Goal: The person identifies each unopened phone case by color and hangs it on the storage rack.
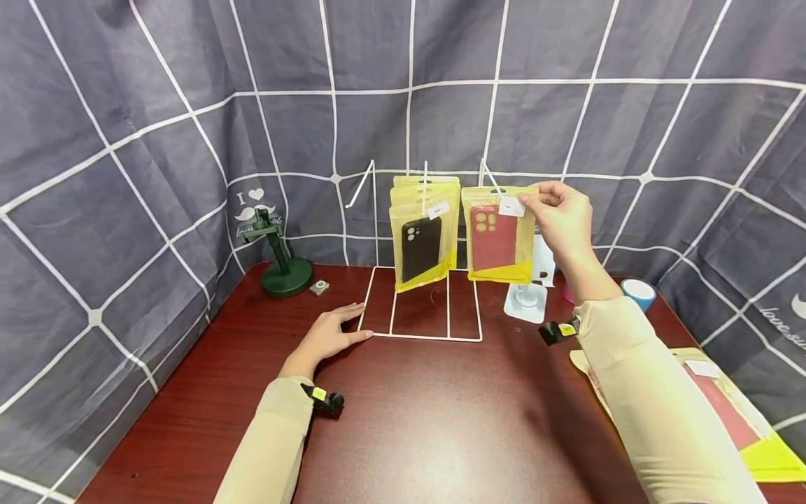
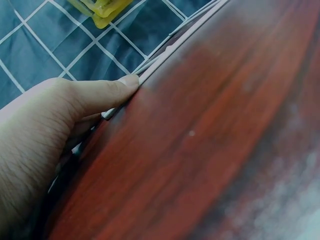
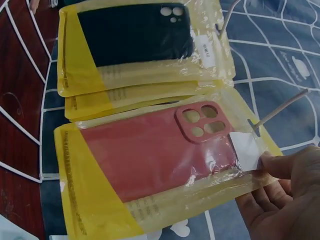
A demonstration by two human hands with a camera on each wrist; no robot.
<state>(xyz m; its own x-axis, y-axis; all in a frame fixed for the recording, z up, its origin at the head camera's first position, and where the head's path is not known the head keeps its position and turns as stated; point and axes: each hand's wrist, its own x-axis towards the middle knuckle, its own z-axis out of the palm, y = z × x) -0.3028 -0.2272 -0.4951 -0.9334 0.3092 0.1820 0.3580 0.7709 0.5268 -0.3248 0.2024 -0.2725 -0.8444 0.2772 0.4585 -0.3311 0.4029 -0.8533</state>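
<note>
My right hand (image 1: 563, 213) pinches the upper corner of a clear-and-yellow packaged pink phone case (image 1: 494, 238) between thumb and fingers. In the right wrist view, a white hook (image 3: 282, 107) meets the hang hole of this package. Beside it, several similar packages hang on the middle hook, the front one a packaged black phone case (image 1: 422, 248). My left hand (image 1: 327, 339) lies at the front left corner of the white wire rack (image 1: 428, 337), fingers mostly straight. In the left wrist view, its thumb (image 2: 107, 95) touches the rack's wire; its other fingers are mostly hidden.
Another hook (image 1: 360, 185) sticks out at the rack's left. A green stand (image 1: 286, 276) and a small square object (image 1: 319, 288) are at the back left. On the right are a white stand (image 1: 525, 302), a blue tape roll (image 1: 639, 292) and more packaged pink cases (image 1: 724, 402).
</note>
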